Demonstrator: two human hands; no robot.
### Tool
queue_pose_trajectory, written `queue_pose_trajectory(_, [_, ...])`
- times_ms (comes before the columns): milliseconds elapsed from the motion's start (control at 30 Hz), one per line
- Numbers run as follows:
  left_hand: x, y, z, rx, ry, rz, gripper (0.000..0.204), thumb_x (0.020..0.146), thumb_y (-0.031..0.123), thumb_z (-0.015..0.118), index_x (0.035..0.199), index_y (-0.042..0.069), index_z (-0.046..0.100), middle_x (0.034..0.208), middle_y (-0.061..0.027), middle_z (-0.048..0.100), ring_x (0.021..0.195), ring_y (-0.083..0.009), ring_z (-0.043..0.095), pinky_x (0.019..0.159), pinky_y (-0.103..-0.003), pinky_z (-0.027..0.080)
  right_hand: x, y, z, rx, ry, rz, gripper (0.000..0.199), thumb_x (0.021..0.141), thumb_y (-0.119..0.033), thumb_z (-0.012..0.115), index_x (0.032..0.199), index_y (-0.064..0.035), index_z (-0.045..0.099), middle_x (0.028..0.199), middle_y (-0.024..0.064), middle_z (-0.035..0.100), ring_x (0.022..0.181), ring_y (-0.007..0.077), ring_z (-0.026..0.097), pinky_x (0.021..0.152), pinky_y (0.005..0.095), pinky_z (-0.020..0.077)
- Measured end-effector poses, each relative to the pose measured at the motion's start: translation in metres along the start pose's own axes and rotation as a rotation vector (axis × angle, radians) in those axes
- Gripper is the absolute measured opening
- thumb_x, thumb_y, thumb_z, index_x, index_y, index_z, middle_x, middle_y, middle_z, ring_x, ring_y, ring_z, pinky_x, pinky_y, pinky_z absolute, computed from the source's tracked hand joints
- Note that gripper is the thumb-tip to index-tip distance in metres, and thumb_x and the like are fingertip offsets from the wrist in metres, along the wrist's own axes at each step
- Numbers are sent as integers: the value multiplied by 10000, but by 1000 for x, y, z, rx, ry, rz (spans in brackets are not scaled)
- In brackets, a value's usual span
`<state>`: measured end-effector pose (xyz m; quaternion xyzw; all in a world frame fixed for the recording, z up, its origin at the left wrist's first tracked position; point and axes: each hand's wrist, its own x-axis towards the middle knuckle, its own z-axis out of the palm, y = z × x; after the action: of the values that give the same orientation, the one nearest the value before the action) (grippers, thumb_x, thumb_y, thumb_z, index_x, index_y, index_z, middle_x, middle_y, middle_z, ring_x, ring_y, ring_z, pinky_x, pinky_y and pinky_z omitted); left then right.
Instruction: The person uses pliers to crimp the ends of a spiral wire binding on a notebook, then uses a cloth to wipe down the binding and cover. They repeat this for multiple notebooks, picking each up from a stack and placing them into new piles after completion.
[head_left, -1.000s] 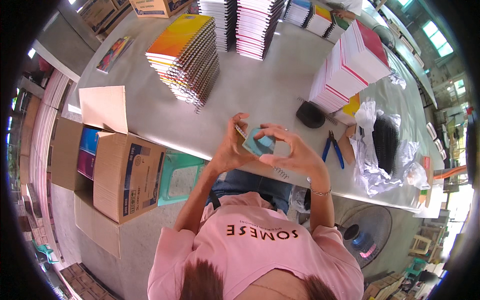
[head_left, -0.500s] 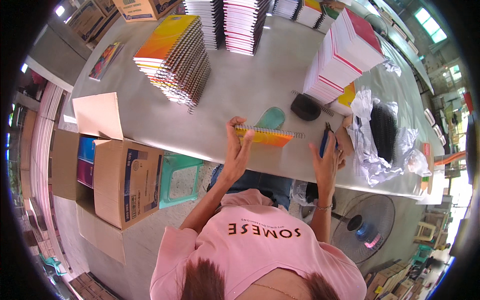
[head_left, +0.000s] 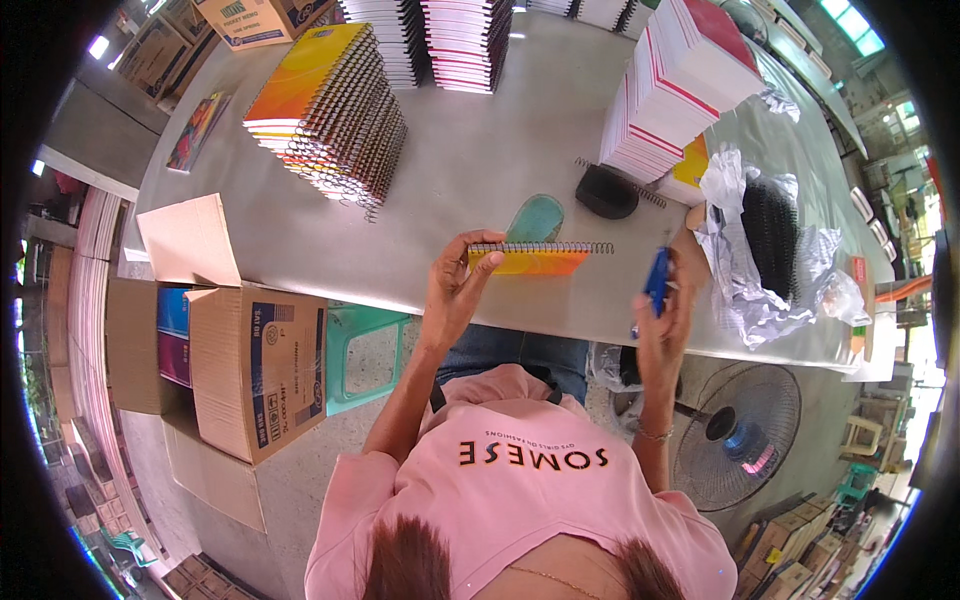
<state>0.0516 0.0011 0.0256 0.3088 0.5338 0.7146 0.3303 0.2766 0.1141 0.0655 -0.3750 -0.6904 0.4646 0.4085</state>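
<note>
My left hand (head_left: 452, 292) pinches the left end of a small yellow-orange spiral notebook (head_left: 540, 264) above the table's near edge. Its wire coil runs along the top, and a stretch of coil sticks out past the right end. To the right, my right hand (head_left: 664, 335) is closed around blue-handled pliers (head_left: 658, 276), pointing away from me and apart from the notebook. Just beyond the notebook lies a green oval piece (head_left: 537, 218). A rounded black object (head_left: 606, 194) sits farther right, with a loose coil (head_left: 650, 197) beside it.
Stacked spiral notebooks (head_left: 310, 100) stand at the back left, white-paged stacks (head_left: 640, 125) at the right. Crumpled plastic (head_left: 725, 290) holds black coils (head_left: 770, 240). An open carton (head_left: 260, 370) and green stool (head_left: 365, 350) flank the left; a fan (head_left: 735, 430) stands low right.
The pliers have tilted and my right hand has turned around them, lowering slightly. The notebook has levelled a little, and my left hand has shifted slightly left. The whole view has shifted slightly.
</note>
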Motion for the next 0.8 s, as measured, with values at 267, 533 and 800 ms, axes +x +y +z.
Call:
queue_pose_trajectory(267, [0, 10, -6, 287, -28, 35, 212, 924, -42, 574, 1119, -13, 653, 1058, -65, 692, 928, -102, 631, 834, -250, 507, -27, -15, 65, -373, -426, -399, 770, 757, -162, 763, 1449, -105, 429, 1334, 150, 440, 1190, 330, 491, 980, 440, 423])
queue_pose_trajectory(533, [-1, 5, -9, 170, -55, 67, 394, 840, -196, 458, 1143, -25, 644, 1134, -93, 682, 1065, -175, 656, 972, -301, 524, -32, -6, 85, -386, -395, -440, 777, 748, -184, 772, 1451, -144, 444, 1324, 135, 451, 1165, 329, 509, 969, 456, 424])
queue_pose_trajectory(800, [-3, 0, -10, 181, -36, 82, 407, 832, -203, 470, 1141, -17, 658, 1140, -100, 688, 1077, -186, 655, 983, -310, 521, -34, -11, 84, -343, -383, -450, 761, 740, -142, 770, 1438, -132, 466, 1286, 148, 482, 1118, 343, 537, 925, 446, 466])
